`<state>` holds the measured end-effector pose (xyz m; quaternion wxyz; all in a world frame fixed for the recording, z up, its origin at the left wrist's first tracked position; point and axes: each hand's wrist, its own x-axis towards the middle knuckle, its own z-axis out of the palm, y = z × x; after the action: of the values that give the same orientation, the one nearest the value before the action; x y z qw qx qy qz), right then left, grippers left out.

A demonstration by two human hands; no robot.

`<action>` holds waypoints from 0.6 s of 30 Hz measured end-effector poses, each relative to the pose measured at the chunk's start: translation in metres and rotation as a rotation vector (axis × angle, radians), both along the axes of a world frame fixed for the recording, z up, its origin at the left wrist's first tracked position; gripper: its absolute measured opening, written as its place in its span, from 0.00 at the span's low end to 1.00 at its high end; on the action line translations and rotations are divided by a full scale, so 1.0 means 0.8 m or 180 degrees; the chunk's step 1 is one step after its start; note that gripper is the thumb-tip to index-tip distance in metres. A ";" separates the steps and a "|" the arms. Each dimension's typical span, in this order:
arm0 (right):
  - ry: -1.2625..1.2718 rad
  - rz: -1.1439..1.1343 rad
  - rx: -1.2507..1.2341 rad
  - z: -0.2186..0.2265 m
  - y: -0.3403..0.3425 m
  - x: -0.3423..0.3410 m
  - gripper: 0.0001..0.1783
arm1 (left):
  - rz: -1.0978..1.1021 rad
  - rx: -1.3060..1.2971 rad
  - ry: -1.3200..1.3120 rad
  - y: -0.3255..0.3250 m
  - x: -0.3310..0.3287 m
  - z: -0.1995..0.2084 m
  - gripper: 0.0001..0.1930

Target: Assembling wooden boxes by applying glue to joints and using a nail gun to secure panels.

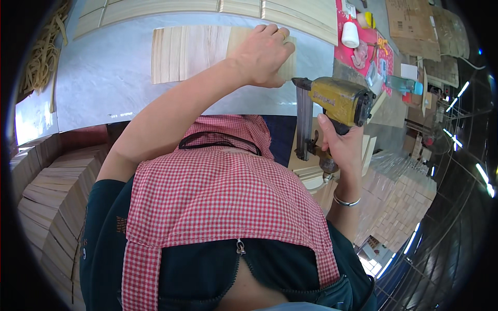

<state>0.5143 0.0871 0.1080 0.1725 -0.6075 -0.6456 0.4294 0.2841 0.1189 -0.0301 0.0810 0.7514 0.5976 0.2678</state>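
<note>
A yellow and black pneumatic nail gun [336, 96] is in my right hand [340, 140], which is wrapped round its grip. Its dark nose points left, close to the right end of a pale wooden panel [192, 54]. That panel lies flat on a grey-white tabletop [104, 98]. Across the panel's right part my left hand [263, 56] grips it, fingers bent toward the far edge. The fingertips and the underside of the panel are hidden. Whether the gun's nose touches the wood, I cannot tell.
More long wooden boards [176, 6] lie along the table's far side. To the right, a pink surface holds a white bottle [350, 35] and a yellow tape roll [367, 20]. Stacked wood pieces [62, 192] stand at the left, wrapped stacks [402, 199] at the right.
</note>
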 end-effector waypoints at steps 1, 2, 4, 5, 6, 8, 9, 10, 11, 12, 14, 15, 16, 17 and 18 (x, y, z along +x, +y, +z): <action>-0.0001 0.0001 -0.0003 0.000 -0.001 -0.001 0.10 | 0.0001 -0.0003 -0.0001 0.000 0.000 0.001 0.28; 0.0016 -0.0027 0.0006 -0.001 -0.001 -0.003 0.10 | 0.0000 -0.0027 -0.0004 -0.001 0.000 0.002 0.28; 0.0053 -0.0078 0.0023 -0.001 -0.002 -0.006 0.09 | 0.0005 -0.0074 -0.0007 -0.001 -0.001 0.003 0.28; 0.0072 -0.0099 0.0032 -0.002 -0.001 -0.008 0.09 | 0.0011 -0.0098 -0.0008 -0.002 -0.002 0.004 0.28; 0.0069 -0.0095 0.0027 -0.001 0.001 -0.009 0.09 | 0.0015 -0.0102 -0.0012 -0.002 -0.002 0.004 0.28; -0.0022 -0.0080 0.0054 0.001 0.010 -0.014 0.09 | 0.0019 -0.0060 -0.0005 -0.003 -0.002 0.004 0.28; -0.0067 -0.0070 0.0068 0.002 0.015 -0.017 0.09 | 0.0023 -0.0037 -0.0001 -0.004 -0.002 0.004 0.28; -0.0112 -0.0059 0.0082 0.002 0.018 -0.019 0.09 | 0.0027 -0.0015 0.0003 -0.004 -0.003 0.004 0.28; -0.0116 -0.0049 0.0081 0.002 0.021 -0.021 0.09 | 0.0037 -0.0017 -0.0002 -0.004 -0.003 0.004 0.28; -0.0115 -0.0042 0.0084 0.002 0.024 -0.023 0.09 | 0.0034 -0.0036 0.0008 -0.004 -0.002 0.004 0.28; -0.0113 -0.0032 0.0088 0.001 0.030 -0.026 0.09 | 0.0025 -0.0075 0.0027 -0.004 -0.001 0.005 0.28; -0.0113 -0.0030 0.0090 0.001 0.032 -0.027 0.10 | 0.0017 -0.0095 0.0036 -0.004 -0.001 0.005 0.28; -0.0114 -0.0025 0.0086 0.001 0.033 -0.028 0.10 | 0.0022 -0.0099 0.0034 -0.004 -0.001 0.005 0.28; -0.0165 -0.0013 0.0067 0.001 0.035 -0.029 0.10 | 0.0026 -0.0114 0.0048 -0.004 -0.001 0.006 0.28; -0.0217 -0.0004 0.0047 0.000 0.036 -0.029 0.10 | 0.0028 -0.0129 0.0061 -0.004 -0.001 0.007 0.28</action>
<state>0.4911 0.1161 0.1084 0.1551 -0.6208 -0.6540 0.4035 0.2832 0.1154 -0.0249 0.0893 0.7495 0.6070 0.2487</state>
